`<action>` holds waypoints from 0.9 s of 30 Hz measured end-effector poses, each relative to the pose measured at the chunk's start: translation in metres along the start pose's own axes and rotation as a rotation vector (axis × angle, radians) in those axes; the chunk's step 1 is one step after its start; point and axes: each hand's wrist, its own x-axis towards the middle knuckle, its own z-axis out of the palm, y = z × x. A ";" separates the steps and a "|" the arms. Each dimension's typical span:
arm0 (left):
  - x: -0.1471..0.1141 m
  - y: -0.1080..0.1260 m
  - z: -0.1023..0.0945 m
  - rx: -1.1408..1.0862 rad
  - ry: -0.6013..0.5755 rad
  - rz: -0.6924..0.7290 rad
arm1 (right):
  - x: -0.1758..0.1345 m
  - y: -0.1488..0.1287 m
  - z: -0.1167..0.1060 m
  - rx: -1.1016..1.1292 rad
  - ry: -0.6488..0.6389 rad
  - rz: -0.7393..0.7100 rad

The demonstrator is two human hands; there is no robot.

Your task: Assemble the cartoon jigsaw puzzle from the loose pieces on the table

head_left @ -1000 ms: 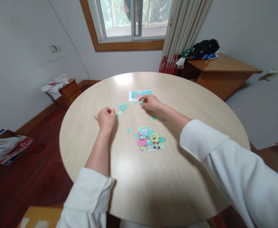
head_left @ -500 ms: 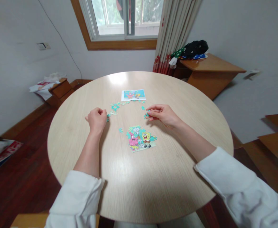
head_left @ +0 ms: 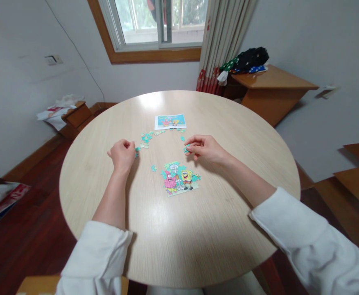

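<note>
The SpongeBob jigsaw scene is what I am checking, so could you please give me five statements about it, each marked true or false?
1. The partly assembled SpongeBob jigsaw lies nearer the person than the printed picture. True.
2. The left hand is spread flat with its fingers straight. False: its fingers are curled, close to some teal pieces.
3. The fingertips of the right hand are at a small teal puzzle piece. True.
4. All the pieces are joined to the assembled section. False: some lie loose, such as the single piece to its left.
5. The tabletop is square. False: the table is round.
</note>
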 end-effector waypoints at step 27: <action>0.001 0.000 0.002 0.011 0.014 -0.004 | -0.003 0.001 0.003 0.039 -0.059 0.076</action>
